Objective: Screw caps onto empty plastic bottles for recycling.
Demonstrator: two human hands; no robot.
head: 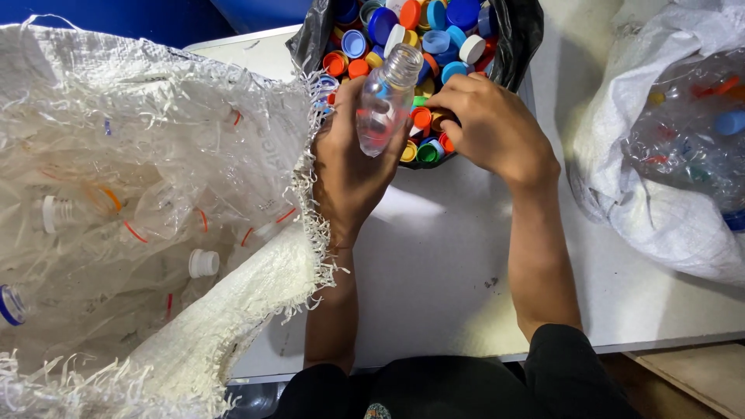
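My left hand (349,167) grips a small clear plastic bottle (384,101) with no cap, its open neck pointing away from me. My right hand (485,124) rests with curled fingers at the near edge of a black bag (516,39) heaped with several coloured bottle caps (403,35); whether it pinches a cap I cannot tell. Both hands hover over a white tabletop (434,264).
A large frayed white woven sack (155,202) full of clear empty bottles lies at the left. Another white sack (675,155) with crushed bottles sits at the right. The table's near edge runs just ahead of my dark clothing.
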